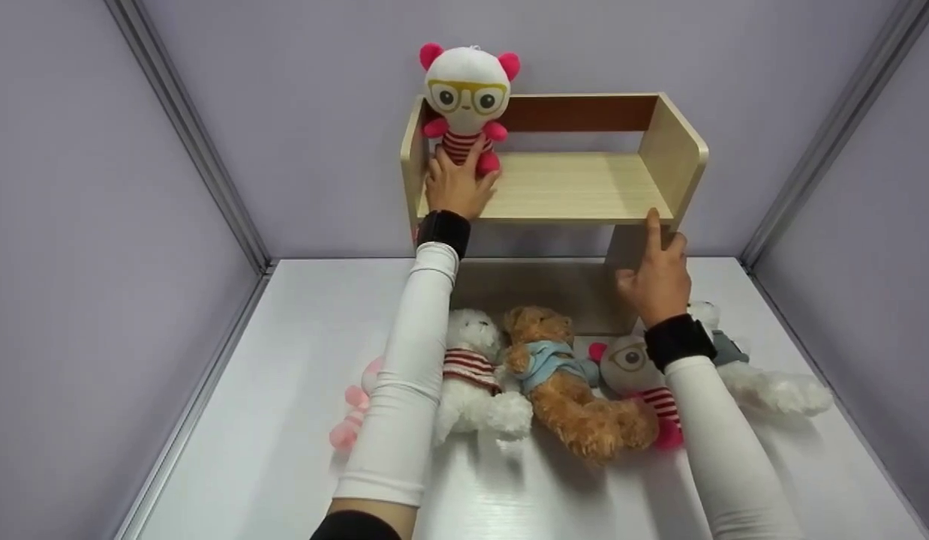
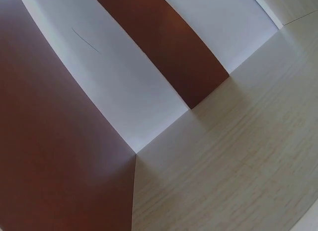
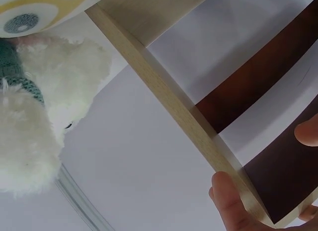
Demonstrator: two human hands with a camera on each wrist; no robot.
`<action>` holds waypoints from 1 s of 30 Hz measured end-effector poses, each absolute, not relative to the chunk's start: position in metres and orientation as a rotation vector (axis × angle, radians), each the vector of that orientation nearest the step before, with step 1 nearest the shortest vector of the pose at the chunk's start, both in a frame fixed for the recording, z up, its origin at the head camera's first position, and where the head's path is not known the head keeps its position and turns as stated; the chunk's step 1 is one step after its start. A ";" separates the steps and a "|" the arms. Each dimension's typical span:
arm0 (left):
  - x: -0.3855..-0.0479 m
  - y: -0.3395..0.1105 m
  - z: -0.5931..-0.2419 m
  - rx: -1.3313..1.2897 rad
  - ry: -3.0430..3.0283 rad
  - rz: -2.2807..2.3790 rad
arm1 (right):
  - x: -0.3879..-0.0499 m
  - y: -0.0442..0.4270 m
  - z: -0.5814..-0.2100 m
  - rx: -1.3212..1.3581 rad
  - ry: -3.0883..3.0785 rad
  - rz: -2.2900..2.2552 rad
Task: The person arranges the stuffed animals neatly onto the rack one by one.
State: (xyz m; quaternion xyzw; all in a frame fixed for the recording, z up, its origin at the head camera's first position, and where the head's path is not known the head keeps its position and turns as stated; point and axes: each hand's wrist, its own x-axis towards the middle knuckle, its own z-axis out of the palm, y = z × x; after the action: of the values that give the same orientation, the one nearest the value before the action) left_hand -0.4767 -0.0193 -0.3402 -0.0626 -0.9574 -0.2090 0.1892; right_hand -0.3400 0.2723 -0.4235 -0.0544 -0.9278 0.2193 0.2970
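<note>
A plush toy with a white head, pink ears and yellow glasses sits in the left corner of the upper shelf. My left hand holds its striped lower body from the front, with one pink leg between forefinger and thumb. The wooden shelf unit stands against the back wall. My right hand grips its right side below the upper board; the forefinger points up at the board's front edge. In the right wrist view, fingers touch the pale wooden edge. The left wrist view shows only the shelf's inside.
Before the shelf, on the white table, lie a pink plush toy, a white bear, a brown bear, another toy with glasses and a fluffy white toy. Grey walls enclose the table.
</note>
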 end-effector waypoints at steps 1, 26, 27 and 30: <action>-0.477 -0.019 -0.340 -0.171 -2.696 -0.584 | -0.340 0.272 -0.424 -0.147 -2.470 0.583; -0.477 -0.019 -0.334 -0.165 -2.626 -0.619 | -0.342 0.272 -0.417 -0.153 -2.472 0.551; -0.477 -0.019 -0.334 -0.175 -2.622 -0.625 | -0.342 0.272 -0.417 -0.158 -2.475 0.554; -0.476 -0.019 -0.334 -0.200 -2.641 -0.595 | -0.342 0.271 -0.418 -0.165 -2.486 0.567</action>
State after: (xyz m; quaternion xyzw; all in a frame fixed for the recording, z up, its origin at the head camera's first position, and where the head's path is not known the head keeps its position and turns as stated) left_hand -0.4765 -0.0193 -0.3344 -0.0721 -0.9508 -0.2141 0.2119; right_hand -0.3416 0.2711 -0.4176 -0.0619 -0.9313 0.2126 0.2891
